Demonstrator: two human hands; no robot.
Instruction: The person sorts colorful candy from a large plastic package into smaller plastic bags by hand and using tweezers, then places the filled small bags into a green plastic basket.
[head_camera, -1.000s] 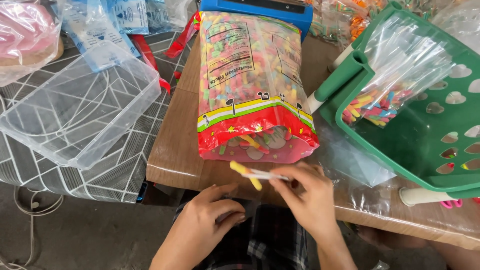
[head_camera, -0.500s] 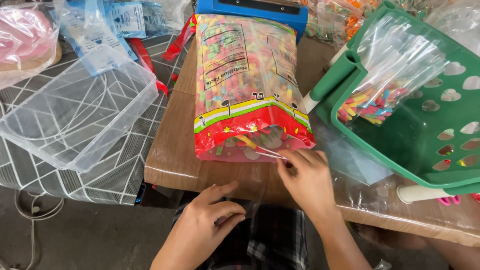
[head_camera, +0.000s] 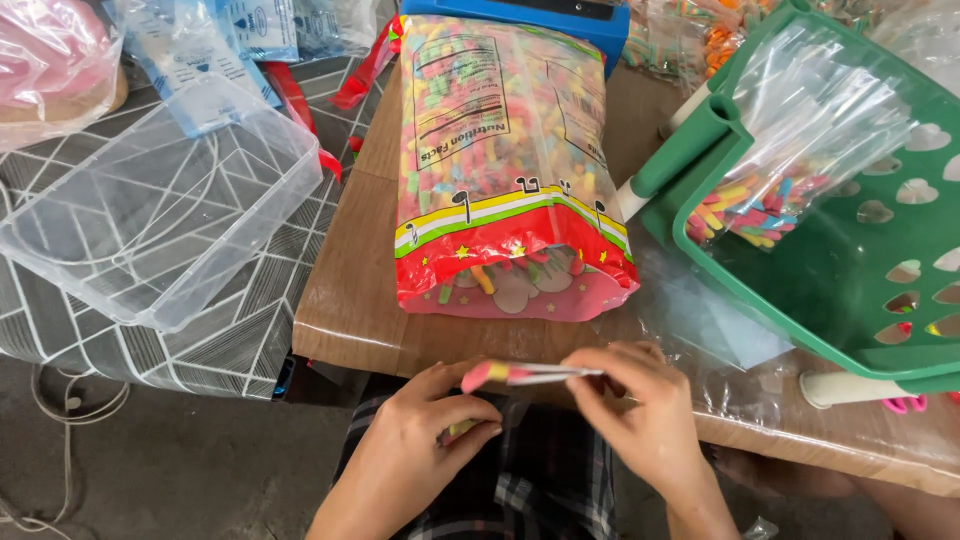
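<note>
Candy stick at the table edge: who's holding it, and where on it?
The right hand pinches the candy stick at its right end. The left hand sits under its left end; whether it grips cannot be told.

I am looking down at a brown wooden table (head_camera: 350, 310). Lying flat on it is a big bag of coloured candy sticks (head_camera: 505, 170), with a blue box (head_camera: 530, 18) beyond it. A green basket (head_camera: 850, 270) is sitting to its right, over clear plastic sheeting (head_camera: 720, 330).
</note>
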